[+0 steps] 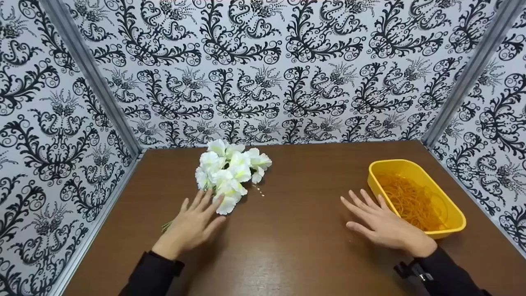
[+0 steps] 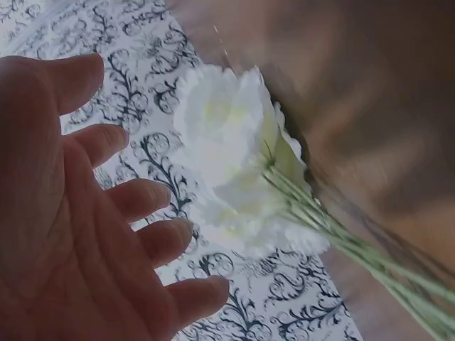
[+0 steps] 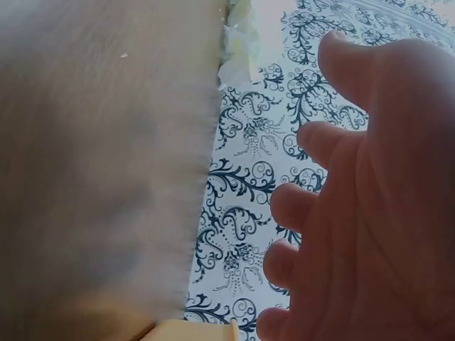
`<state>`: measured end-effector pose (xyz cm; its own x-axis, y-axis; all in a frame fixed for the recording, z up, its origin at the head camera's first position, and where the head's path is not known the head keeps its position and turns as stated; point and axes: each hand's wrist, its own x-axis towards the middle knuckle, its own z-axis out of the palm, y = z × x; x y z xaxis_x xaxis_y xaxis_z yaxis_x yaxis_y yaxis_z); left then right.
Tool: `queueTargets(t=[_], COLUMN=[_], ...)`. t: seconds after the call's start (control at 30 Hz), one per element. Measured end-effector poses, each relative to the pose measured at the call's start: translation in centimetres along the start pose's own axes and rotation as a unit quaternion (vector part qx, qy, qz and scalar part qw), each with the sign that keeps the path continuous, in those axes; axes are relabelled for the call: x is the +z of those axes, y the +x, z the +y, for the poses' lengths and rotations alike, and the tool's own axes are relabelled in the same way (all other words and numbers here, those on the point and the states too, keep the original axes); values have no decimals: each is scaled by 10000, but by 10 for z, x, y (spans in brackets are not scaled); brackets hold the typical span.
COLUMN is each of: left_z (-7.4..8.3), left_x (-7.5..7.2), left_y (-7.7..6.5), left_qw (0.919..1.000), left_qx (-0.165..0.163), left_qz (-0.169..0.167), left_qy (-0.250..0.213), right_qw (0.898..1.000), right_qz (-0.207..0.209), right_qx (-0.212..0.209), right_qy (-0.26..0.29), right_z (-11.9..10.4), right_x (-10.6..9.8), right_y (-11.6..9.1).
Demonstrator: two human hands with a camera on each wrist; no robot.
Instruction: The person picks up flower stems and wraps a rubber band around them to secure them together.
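Observation:
A bunch of white artificial-looking flowers [image 1: 230, 170] with pale yellow centres lies on the brown table at the back left. Its thin green stems [image 2: 355, 249] run together in the left wrist view; the hand covers most of them in the head view. My left hand [image 1: 191, 226] hovers over the stems with fingers spread, holding nothing. On the right, my right hand [image 1: 382, 226] is held palm down, fingers spread, beside a yellow plastic tub [image 1: 452, 209]. Inside the tub lies a tangle of orange rubber-band-like loops [image 1: 407, 201]. The right hand's palm is bare in the right wrist view.
Walls with a black-and-white scroll pattern [image 1: 246, 82] enclose the brown table [image 1: 279, 246] at the back and both sides. Grey metal posts [image 1: 90, 74] stand at the corners. A few tiny pale specks [image 1: 258, 190] lie beside the flowers.

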<state>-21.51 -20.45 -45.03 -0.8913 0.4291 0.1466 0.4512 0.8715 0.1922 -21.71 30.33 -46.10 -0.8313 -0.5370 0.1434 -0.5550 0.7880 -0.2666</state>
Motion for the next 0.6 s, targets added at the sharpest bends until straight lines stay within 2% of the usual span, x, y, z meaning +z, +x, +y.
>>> queueTargets(t=[0.13,0.33,0.5,0.6], left_z=[-15,-38,-46,-47], left_x=[-8,-16,-15,-15], left_y=[3,17,33,41], left_qw=[9995,9964,9911,9893], left_qx=[-138,-505,-790,-914], left_qz=[-263,-652,-1039,-1117], left_qy=[-54,-180,-256,-208], right_qw=[9998,9989,9976,9964], right_qz=[-115,-141,-163,-235], right_qx=[104,149,215,185], right_qy=[100,426,640,798], right_z=[0,2,1,-2], right_x=[3,6,9,12], right_y=[-2,-3,-4,-3])
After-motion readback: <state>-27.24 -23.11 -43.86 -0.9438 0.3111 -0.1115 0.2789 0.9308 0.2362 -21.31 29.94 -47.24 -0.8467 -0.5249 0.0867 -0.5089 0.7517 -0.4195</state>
